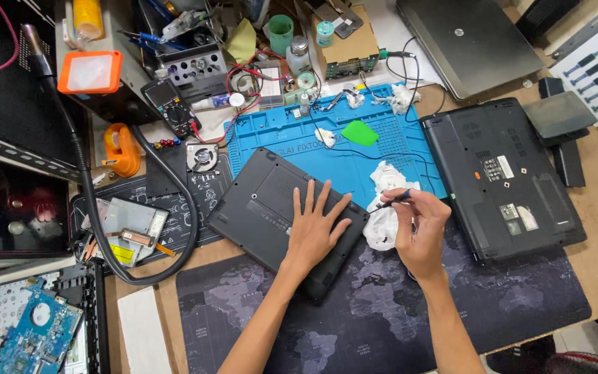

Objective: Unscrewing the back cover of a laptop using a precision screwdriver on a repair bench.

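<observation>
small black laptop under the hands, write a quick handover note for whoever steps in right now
Left hand: flat, fingers spread, pressing on the small black laptop, which lies bottom up and skewed, half on the blue work mat, half on the dark map-print desk mat.
Right hand: holds a thin dark tool by its fingertips, just right of the laptop, above crumpled white tissue.
Nearby: a second, larger black laptop, also bottom up, to the right; a green pick on the blue mat.
Done: laptop flipped over. Left: bottom cover still on.
</observation>
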